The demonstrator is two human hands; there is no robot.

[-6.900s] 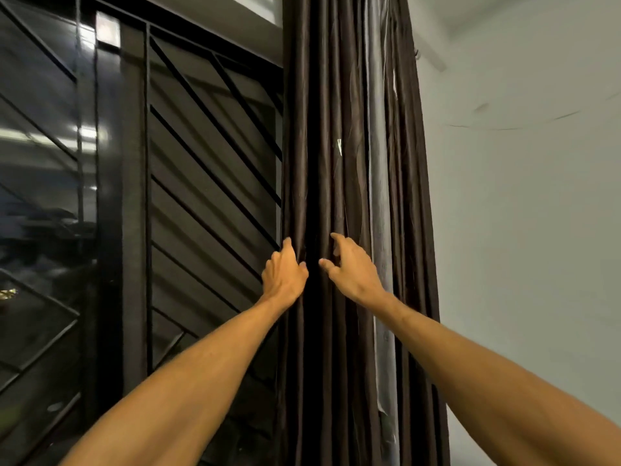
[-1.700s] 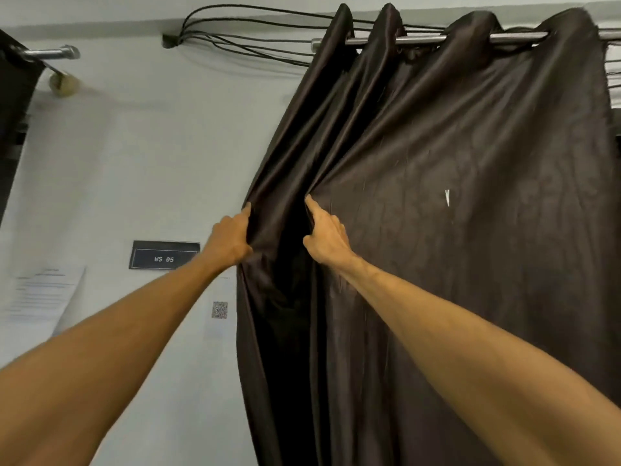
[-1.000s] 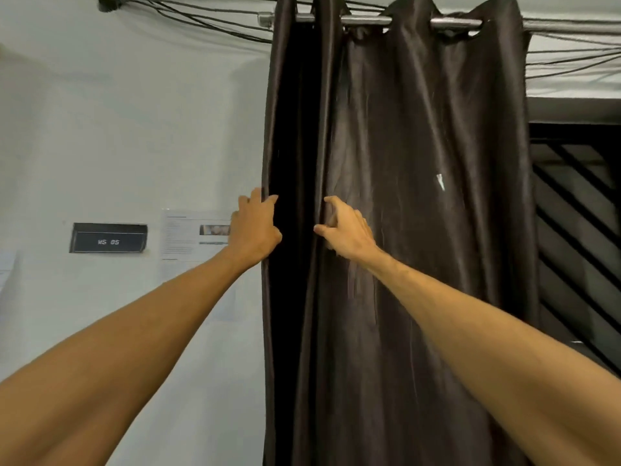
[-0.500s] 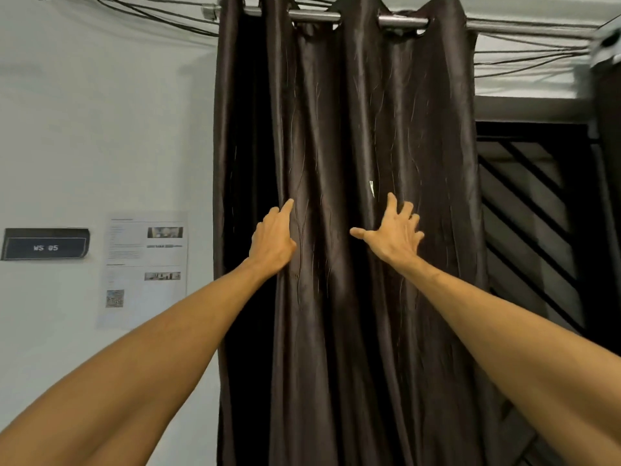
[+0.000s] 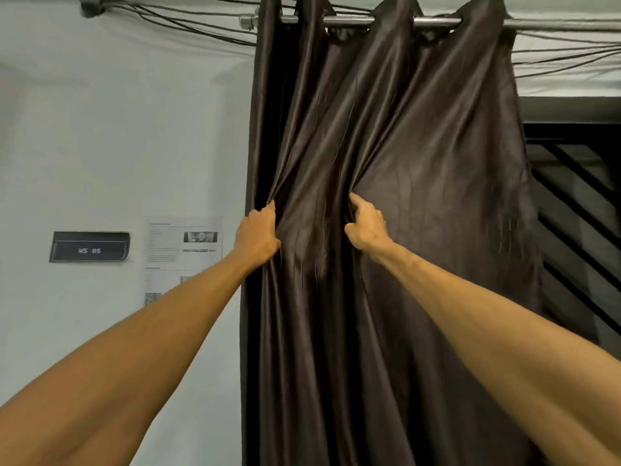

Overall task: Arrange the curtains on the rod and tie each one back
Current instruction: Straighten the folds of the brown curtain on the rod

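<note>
The metal rod (image 5: 437,21) carries the dark brown curtain (image 5: 437,163), threaded through its top eyelets.

Soft, even indoor light puts a dull sheen on the curtain (image 5: 420,163) (wide-angle bending at the edges).

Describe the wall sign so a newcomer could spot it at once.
From the dark curtain, look left across the pale wall. Past the white paper notice sits the sign: a dark plate lettered WS 05, unlike the printed white sheet.
</note>
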